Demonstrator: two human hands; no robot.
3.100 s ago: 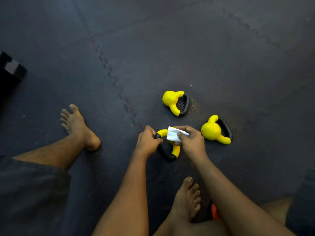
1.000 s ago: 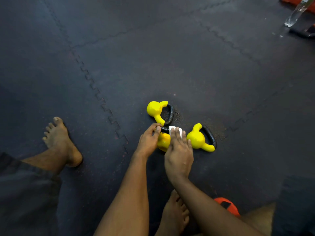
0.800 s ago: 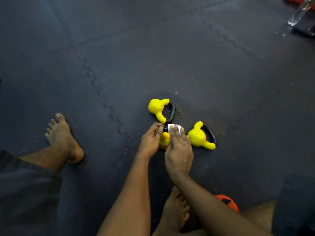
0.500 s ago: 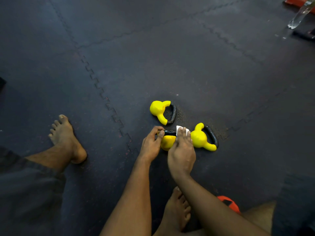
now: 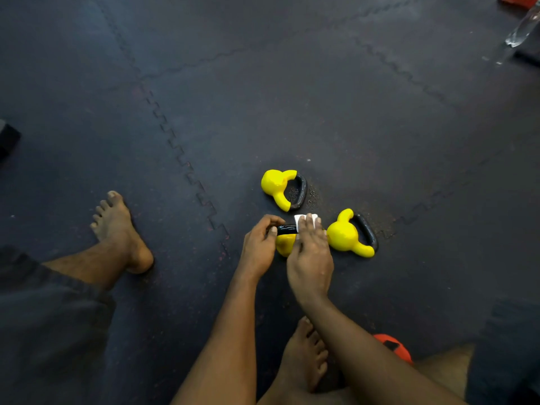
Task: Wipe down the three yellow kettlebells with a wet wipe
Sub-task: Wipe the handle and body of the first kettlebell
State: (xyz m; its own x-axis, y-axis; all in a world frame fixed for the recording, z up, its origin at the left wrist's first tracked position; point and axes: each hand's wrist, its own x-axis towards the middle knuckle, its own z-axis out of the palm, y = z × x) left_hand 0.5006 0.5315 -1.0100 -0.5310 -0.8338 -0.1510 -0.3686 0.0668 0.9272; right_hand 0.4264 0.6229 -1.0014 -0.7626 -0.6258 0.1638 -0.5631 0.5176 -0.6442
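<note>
Single head cam, steep downward, close over hands (image 5: 289, 249) on floor mat (image 5: 292, 97).

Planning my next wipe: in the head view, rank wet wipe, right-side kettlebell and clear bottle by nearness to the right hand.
1. wet wipe, pressed under the right hand.
2. right-side kettlebell, just beside it.
3. clear bottle, far top-right.

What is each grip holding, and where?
The left-hand grip pinches the black handle of the near yellow kettlebell; the right-hand grip presses a white wet wipe onto it.
</note>
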